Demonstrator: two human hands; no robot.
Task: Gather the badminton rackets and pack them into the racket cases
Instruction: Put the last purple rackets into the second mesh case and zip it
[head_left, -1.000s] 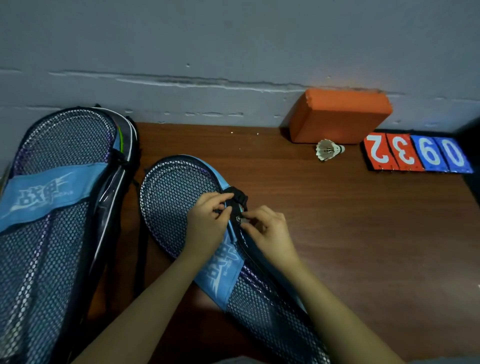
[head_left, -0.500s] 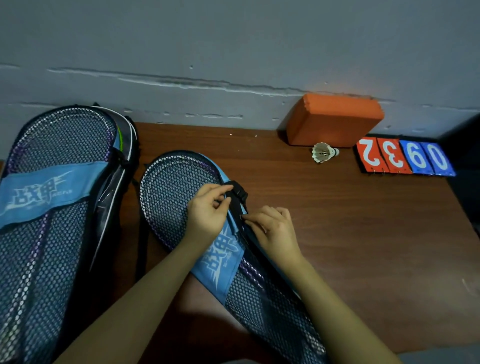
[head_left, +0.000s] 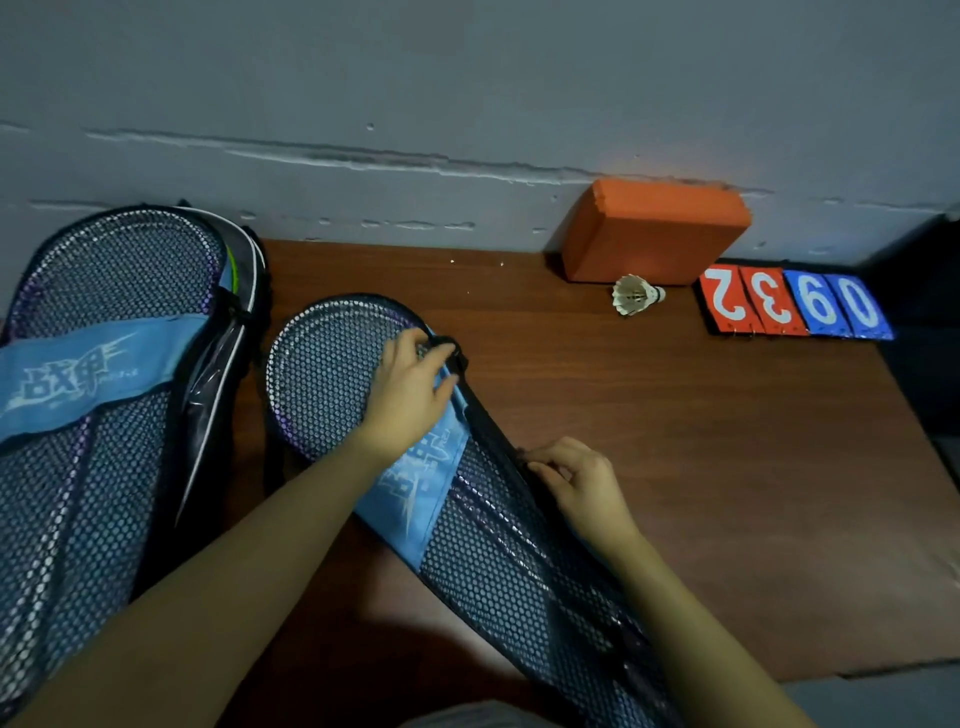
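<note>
Head view: zipping step, I judge. The left hand (head_left: 410, 395) presses flat on the middle racket case (head_left: 332, 374) at its head. At 4 o'clock, the right hand (head_left: 576, 478) pinches the zipper edge. Next: pull steadily along. Count: two cases, second case (head_left: 93, 322) at 9 o'clock; one shuttlecock (head_left: 634, 295).

A black mesh racket case (head_left: 332, 374) with a light blue printed band is lying flat on the wooden surface, its rounded head end pointing toward the wall and its narrow end running to the lower right; a purple-framed racket (head_left: 291, 431) is showing through the mesh. A second, matching mesh case (head_left: 104, 415) is lying just to its left, also showing purple racket frames inside, overlying a grey-edged bag.
</note>
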